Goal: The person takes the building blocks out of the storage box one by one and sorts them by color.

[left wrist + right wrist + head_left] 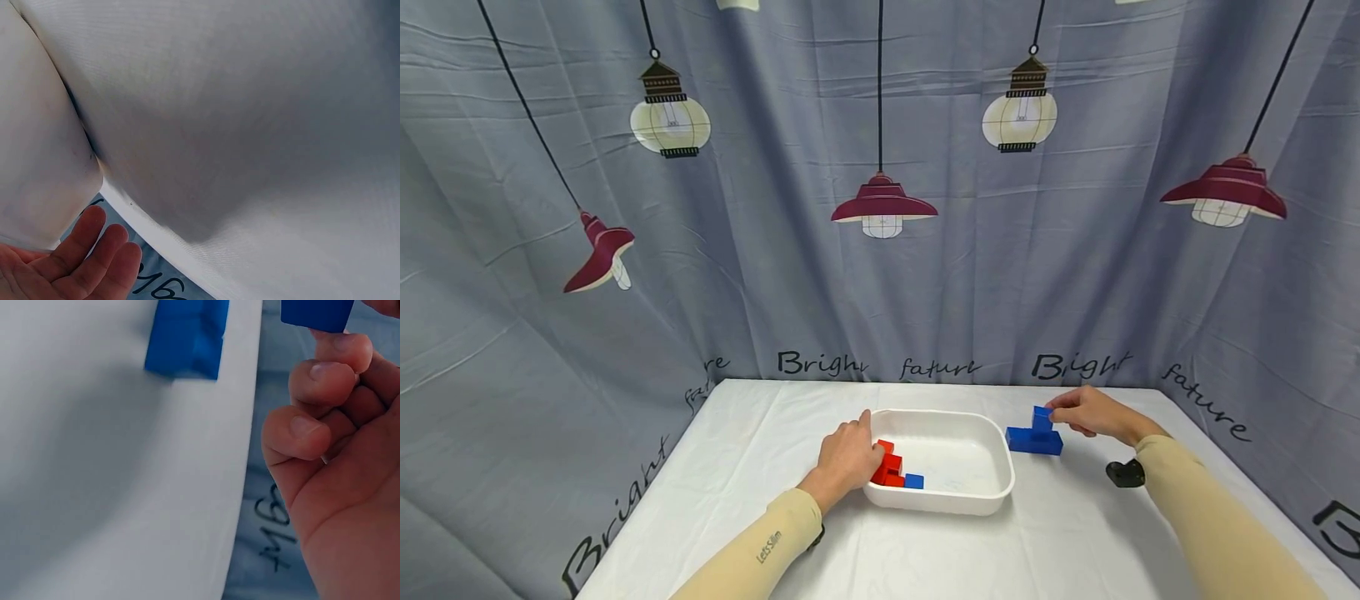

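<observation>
My left hand is at the left end of a white plastic tray, holding its wall with the thumb over the rim and the fingers outside. In the left wrist view, those fingers lie beside the tray's outer wall. Inside the tray, near my thumb, are several red blocks and a blue block. To the right of the tray, my right hand pinches a small blue block upright over a row of blue blocks on the table.
A white cloth covers the table. Behind it hangs a grey-blue curtain printed with lamps and lettering. A black wrist device sits under my right sleeve.
</observation>
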Motion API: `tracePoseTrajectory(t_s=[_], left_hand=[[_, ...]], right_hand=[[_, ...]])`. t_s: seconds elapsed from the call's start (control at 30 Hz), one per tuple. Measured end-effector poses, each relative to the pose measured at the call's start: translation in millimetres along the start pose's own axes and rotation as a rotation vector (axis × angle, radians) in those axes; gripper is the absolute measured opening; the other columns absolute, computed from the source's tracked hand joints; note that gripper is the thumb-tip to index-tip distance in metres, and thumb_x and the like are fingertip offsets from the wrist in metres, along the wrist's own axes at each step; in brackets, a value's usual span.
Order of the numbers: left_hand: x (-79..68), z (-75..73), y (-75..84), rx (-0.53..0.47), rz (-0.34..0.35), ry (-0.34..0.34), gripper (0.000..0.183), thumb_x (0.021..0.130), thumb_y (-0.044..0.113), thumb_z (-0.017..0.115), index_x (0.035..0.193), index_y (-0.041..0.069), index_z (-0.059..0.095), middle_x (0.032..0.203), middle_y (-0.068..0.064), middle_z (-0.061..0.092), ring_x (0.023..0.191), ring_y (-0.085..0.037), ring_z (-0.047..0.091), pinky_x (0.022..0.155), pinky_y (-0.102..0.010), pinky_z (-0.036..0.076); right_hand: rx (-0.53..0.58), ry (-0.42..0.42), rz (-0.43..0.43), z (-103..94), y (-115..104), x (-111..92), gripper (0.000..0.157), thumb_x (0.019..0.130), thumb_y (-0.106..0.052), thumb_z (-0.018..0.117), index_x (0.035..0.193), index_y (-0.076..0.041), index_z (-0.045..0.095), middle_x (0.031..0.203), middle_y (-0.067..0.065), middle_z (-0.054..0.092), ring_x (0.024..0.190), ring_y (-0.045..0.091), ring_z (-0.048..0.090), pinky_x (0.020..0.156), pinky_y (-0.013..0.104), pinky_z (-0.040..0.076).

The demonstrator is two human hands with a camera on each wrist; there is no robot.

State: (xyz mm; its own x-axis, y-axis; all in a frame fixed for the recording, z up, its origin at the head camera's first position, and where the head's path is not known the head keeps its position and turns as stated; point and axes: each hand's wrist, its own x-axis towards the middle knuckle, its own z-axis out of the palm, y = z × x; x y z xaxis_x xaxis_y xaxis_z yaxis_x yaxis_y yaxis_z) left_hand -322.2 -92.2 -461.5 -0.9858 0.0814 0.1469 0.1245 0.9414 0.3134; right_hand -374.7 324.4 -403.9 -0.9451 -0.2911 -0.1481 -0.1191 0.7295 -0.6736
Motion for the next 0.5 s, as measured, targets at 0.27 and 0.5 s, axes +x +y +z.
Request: tracePoseTrajectory(t_s=[0.27, 0.5], left_hand=[[0.7, 0.0, -0.2, -0.007, -0.006, 0.0, 0.065, 0.094, 0.032, 0.06, 0.148, 0.0, 0.045, 0.13, -0.017, 0.065, 0.115, -0.031, 0.063, 0.098, -0.05, 0.052], [-0.9, -1.5, 1.3, -0.01, -0.007, -0.006, 0.065, 0.095, 0.032, 0.06, 0.149, 0.001, 0.044, 0.131, -0.017, 0.064, 0.116, -0.031, 0.063, 0.099, -0.05, 0.052]], right_hand=[[0.016, 0.042, 0.038, -4.5, 28, -6, 0.052, 0.098, -0.03, 0.061, 0.134, 0.008, 0.058, 0.064, -0.001, 0.046, 0.053, 0.014, 0.043, 0.057, 0.028, 0.041], [0.021, 0.065, 0.075, -3.3, 42, -10, 0.056, 0.1, -0.03, 0.058, 0.137, 0.011, 0.053, 0.061, -0.001, 0.043, 0.053, 0.016, 0.043, 0.063, 0.032, 0.04]])
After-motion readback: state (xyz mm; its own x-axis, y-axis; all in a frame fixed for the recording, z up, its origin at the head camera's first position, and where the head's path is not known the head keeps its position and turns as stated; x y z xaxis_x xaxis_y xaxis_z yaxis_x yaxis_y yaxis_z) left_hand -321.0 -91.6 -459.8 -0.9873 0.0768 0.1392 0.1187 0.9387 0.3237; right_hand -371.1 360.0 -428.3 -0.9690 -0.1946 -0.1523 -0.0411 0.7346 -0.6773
